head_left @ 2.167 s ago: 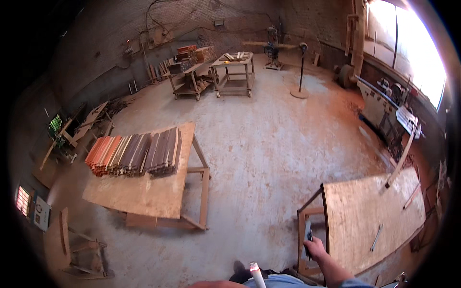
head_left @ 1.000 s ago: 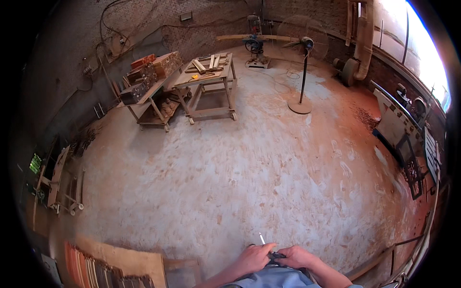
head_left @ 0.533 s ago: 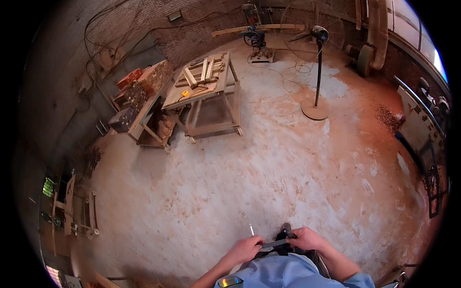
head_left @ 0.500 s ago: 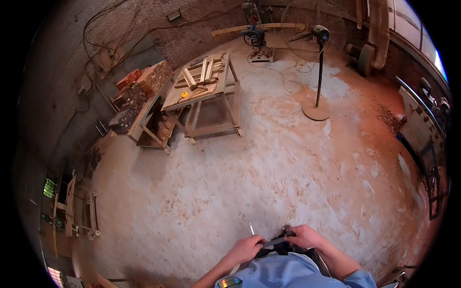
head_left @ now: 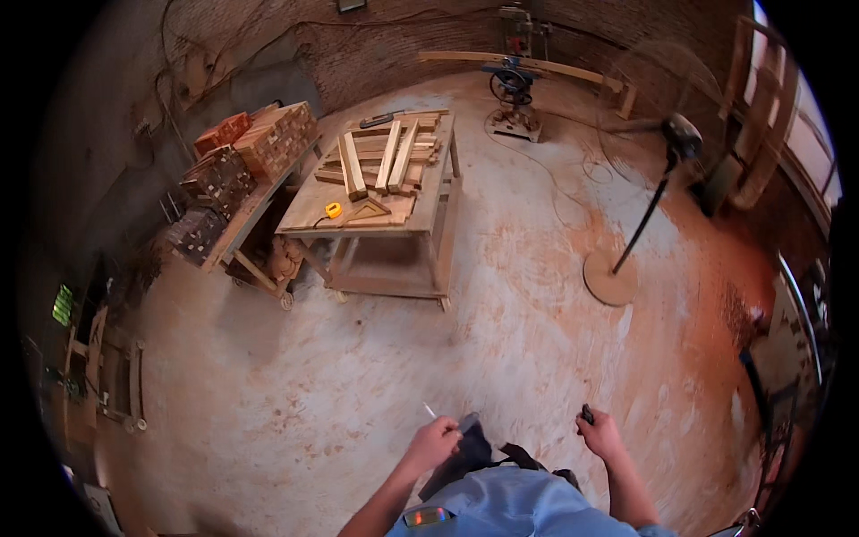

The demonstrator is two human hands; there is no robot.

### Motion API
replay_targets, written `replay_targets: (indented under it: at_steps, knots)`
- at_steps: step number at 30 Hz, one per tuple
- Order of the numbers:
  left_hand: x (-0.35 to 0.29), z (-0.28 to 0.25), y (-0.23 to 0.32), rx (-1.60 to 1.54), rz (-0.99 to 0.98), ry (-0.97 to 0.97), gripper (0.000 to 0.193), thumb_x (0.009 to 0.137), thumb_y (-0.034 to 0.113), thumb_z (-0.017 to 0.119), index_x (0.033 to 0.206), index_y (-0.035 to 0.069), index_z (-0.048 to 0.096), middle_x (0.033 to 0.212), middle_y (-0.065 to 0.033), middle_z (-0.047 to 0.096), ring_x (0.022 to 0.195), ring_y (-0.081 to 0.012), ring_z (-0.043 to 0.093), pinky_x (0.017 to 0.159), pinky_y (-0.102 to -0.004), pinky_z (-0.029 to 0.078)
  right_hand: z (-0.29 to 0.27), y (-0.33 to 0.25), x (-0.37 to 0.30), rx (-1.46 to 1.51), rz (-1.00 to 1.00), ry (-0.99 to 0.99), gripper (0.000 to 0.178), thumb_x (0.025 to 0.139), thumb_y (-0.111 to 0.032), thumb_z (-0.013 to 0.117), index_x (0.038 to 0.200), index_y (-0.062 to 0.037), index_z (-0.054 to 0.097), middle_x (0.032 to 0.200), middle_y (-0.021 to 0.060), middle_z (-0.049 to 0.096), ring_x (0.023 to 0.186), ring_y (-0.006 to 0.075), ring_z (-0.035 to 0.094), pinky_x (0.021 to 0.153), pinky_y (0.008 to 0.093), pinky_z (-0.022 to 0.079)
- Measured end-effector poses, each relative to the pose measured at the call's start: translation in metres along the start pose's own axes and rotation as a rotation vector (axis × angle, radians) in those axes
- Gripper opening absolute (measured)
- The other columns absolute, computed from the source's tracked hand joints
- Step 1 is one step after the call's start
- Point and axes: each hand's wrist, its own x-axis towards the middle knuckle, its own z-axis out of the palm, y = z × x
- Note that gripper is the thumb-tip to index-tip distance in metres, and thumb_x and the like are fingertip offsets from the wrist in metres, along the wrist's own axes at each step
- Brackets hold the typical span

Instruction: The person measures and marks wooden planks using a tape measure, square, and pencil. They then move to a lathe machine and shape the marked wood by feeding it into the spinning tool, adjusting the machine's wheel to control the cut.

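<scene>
Over the floor at the lower middle, my left hand [head_left: 436, 444] is closed around a thin white stick [head_left: 429, 411], whose end pokes out beyond the fingers. It is too small to tell its kind. To the right, held apart from my body, my right hand [head_left: 600, 433] grips a small dark object [head_left: 587, 414]; most of it is hidden in the fingers. Between the hands are the front of my blue shirt [head_left: 510, 506] and a dark trouser leg [head_left: 465, 461]. Neither hand touches the furniture.
Ahead stands a wooden work table [head_left: 304, 210] bearing wood strips [head_left: 388, 157], a yellow tape measure [head_left: 334, 209] and a triangle square [head_left: 368, 210]. Left of it, a cart [head_left: 234, 234] carries stacked wood blocks [head_left: 275, 143]. A pedestal fan [head_left: 611, 277] and a machine [head_left: 513, 94] stand to the right.
My hands have moved apart, the right one outward with the dark object, away from my waist. The table and fan appear nearer, and a leg has come forward.
</scene>
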Motion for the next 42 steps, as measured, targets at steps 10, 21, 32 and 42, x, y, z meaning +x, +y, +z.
replay_targets:
  at_steps: [10,21,32,42]
  knots:
    - [0.300,-0.093,0.118,0.152,0.128,0.260,0.023,0.087,0.021,0.065,0.098,0.001,0.063,0.080,-0.0139,0.068,0.072,-0.0202,0.066,0.067,-0.0344,0.052,-0.014,-0.048,0.246,0.122,0.275,0.043,0.020,0.088,-0.020,0.063,0.087,0.0001,0.065,0.068,0.0102,0.067,0.055,0.0165,0.061,0.056,0.0337,0.048]
    - [0.525,-0.150,0.200,0.129,-0.032,0.574,0.023,0.082,0.019,0.072,0.092,0.000,0.062,0.075,-0.0119,0.066,0.067,-0.0169,0.062,0.064,-0.0333,0.051,-0.060,-0.177,0.588,-0.031,0.071,-0.111,0.025,0.089,-0.022,0.064,0.088,0.0029,0.065,0.071,0.0138,0.068,0.065,0.0225,0.067,0.064,0.0365,0.052]
    - [0.691,-0.249,0.243,0.242,-0.156,0.877,0.031,0.079,0.025,0.075,0.094,0.001,0.062,0.078,-0.0169,0.066,0.073,-0.0314,0.065,0.069,-0.0414,0.051,-0.004,-0.338,0.827,-0.053,-0.015,-0.319,0.026,0.090,-0.024,0.064,0.092,0.0018,0.065,0.072,0.0100,0.067,0.066,0.0166,0.063,0.064,0.0332,0.050]
    - [0.810,-0.318,0.295,0.379,-0.211,0.947,0.046,0.081,0.023,0.072,0.120,0.002,0.057,0.106,-0.0224,0.065,0.097,-0.0397,0.064,0.083,-0.0486,0.051,0.042,-0.438,0.961,-0.212,-0.044,-0.446,0.027,0.089,-0.027,0.064,0.090,0.0003,0.066,0.070,0.0109,0.067,0.061,0.0184,0.064,0.061,0.0358,0.050]
